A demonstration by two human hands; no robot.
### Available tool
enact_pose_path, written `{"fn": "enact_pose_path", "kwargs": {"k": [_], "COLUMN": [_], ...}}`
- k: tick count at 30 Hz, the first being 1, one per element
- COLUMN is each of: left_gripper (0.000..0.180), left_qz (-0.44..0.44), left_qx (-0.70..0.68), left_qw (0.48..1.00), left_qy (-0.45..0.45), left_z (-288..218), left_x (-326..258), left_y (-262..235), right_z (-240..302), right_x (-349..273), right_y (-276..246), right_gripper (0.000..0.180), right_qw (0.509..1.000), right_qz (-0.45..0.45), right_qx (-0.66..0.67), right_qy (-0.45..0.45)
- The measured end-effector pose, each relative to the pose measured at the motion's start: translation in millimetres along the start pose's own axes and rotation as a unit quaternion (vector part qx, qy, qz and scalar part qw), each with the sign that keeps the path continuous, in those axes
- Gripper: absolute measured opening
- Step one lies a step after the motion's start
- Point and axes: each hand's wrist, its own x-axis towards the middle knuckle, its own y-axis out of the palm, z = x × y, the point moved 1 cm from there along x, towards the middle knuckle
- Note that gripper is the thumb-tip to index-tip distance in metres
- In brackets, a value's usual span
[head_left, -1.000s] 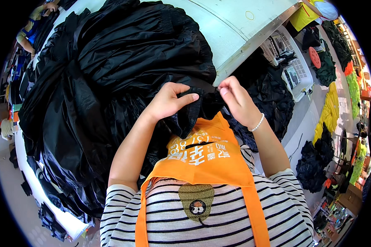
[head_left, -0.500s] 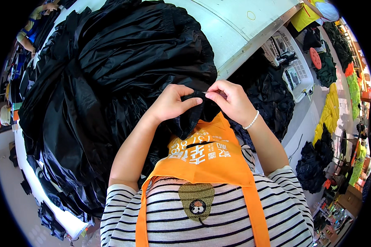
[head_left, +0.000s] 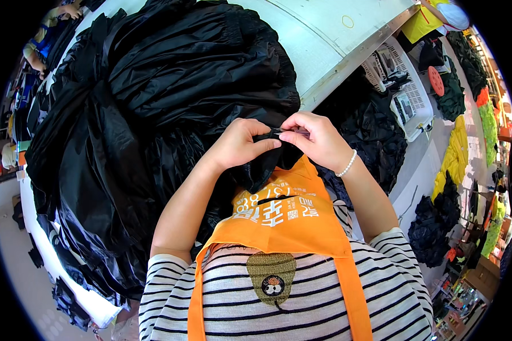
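A large heap of glossy black fabric, gathered and ruffled along its edges, spreads over the table in front of me and to my left. My left hand is closed, pinching a folded edge of this fabric between thumb and fingers. Close against it, my right hand is closed in a pinch at the same edge. Something thin and small sits between its thumb and forefinger, too hidden to name. Below the hands, a loose flap of the black fabric hangs over my orange apron.
The pale tabletop ends in an edge at the right. Beyond it stand a white plastic basket and a dark fabric pile. Yellow cloth lies farther right. A person's arm shows at far left.
My right hand has shifted slightly left and down, closer to the left fingertips at the fabric edge. The left hand has barely moved, and the heap lies as before.
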Motion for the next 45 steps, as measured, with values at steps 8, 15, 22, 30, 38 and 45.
{"fn": "enact_pose_path", "kwargs": {"k": [8, 15, 22, 30, 38, 45], "left_gripper": [0.031, 0.029, 0.024, 0.023, 0.023, 0.039], "left_qz": [0.013, 0.015, 0.019, 0.021, -0.002, -0.105], "left_qx": [-0.001, 0.044, 0.031, 0.033, 0.052, 0.048], "left_qw": [1.000, 0.998, 0.998, 0.998, 0.998, 0.993], "left_qy": [0.002, 0.034, 0.045, 0.043, 0.032, 0.037], "left_z": [-2.0, 4.2, 5.3, 4.2, 3.6, 0.2], "left_x": [0.2, 0.1, 0.0, 0.1, -1.3, 0.2], "left_y": [-1.5, 1.4, 2.3, 1.4, -0.6, -3.7], "right_z": [2.3, 0.2, 0.7, -17.3, -22.3, -7.1], "right_x": [-1.4, 0.5, 0.0, -2.8, 5.5, -5.6], "right_y": [-3.1, 4.1, 3.0, 6.0, 19.8, 19.2], "right_gripper": [0.016, 0.014, 0.011, 0.016, 0.011, 0.022], "right_qw": [1.000, 0.998, 0.999, 0.986, 0.967, 0.988], "right_qz": [0.007, 0.016, 0.028, -0.010, -0.153, -0.029], "right_qx": [-0.003, 0.056, 0.029, 0.146, 0.194, 0.149], "right_qy": [0.012, -0.001, 0.014, 0.081, 0.059, 0.039]}}
